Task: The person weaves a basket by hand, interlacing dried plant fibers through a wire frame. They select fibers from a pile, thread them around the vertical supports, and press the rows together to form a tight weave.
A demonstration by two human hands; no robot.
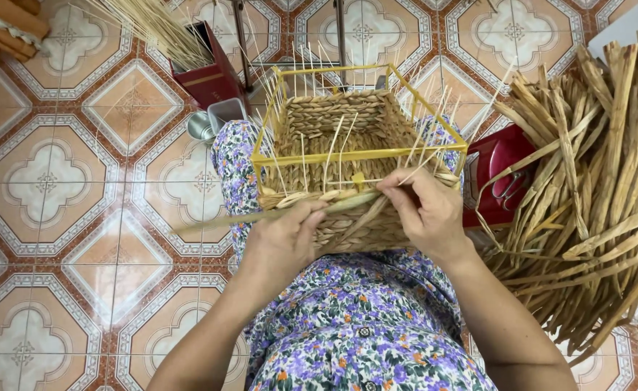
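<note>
a dark red box [206, 69] is seen upper left; a straw strand [282, 211] is gripped by the left hand [279, 242] and pinched by the right hand [424, 210] at the woven basket [340, 130].

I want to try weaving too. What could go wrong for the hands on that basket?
The thin upright sticks poke up near the right hand, so they might jab fingers or snap. The long strand pinched by the left hand could slip loose. The basket rests on a lap and might tip.
</note>
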